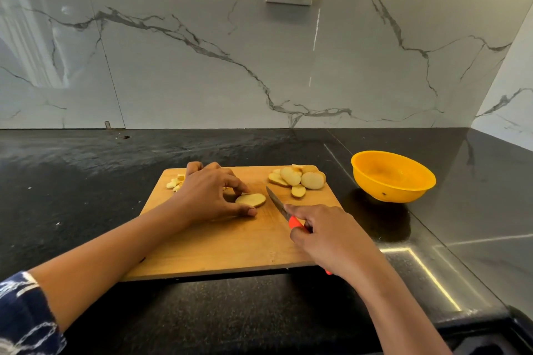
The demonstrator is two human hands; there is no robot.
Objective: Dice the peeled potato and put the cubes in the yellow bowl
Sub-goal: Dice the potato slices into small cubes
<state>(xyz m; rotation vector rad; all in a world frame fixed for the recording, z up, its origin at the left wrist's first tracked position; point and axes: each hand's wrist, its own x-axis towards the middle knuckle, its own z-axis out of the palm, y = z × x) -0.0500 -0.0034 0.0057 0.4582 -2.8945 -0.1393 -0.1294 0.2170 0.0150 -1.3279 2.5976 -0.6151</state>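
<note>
Head view: cutting board. Fingers of left hand pinch one potato slice flat. The right hand is wrapped round the knife handle, blade at the slice's 3 o'clock. Uncut slices lie at 1 o'clock, cubes at 10, and the yellow bowl off-board at 2. Risk: the slice skids and the blade meets a fingertip.
</note>
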